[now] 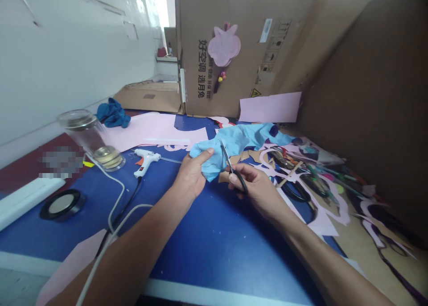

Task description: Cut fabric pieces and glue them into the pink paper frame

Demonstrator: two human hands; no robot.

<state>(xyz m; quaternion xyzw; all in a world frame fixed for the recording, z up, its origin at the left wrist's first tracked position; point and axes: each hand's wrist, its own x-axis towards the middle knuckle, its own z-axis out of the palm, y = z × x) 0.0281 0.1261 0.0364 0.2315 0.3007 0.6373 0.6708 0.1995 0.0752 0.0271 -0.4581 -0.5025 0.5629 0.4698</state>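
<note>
A light blue cloth (240,136) stretches across the middle of the blue table, its far end reaching toward the right. My left hand (194,174) is closed on its near left end, thumb on top. In my right hand (249,183) is a pair of scissors (239,181) with black handles, fingers in the loops. The blades point up and away and lie against the cloth just right of my left thumb. Whether the blades have cut into the fabric cannot be made out.
A white hot glue gun (146,161), a glass jar (93,138) and a black tape roll (63,204) are on the left. Pink paper (150,130) lies behind. Paper scraps and tools crowd the right side (301,185). A large cardboard box (247,74) stands at the back.
</note>
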